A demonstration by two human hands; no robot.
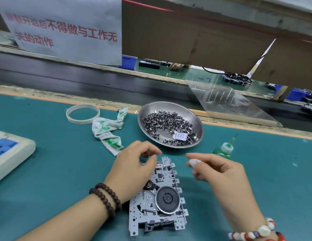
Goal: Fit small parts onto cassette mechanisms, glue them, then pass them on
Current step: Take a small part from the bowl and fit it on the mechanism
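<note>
A grey metal cassette mechanism (169,216) with a black flywheel lies on the green mat in front of me. My left hand (134,169) rests on its left side, covering the far-left corner, fingers loosely curled with nothing visible between them. My right hand (218,173) hovers just right of the mechanism's far end, apart from it, thumb and forefinger pointing left and holding nothing I can see. A steel dish (146,115) holding a heap of small dark parts (165,122) stands just beyond. A green glue bottle (223,148) with a needle tip stands behind my right hand.
A green-stained rag (106,129) and a tape ring (83,113) lie at the far left. A white power strip (10,152) sits at the left edge. Beyond the mat runs a dark conveyor belt (82,79) with a clear plastic guard (228,101).
</note>
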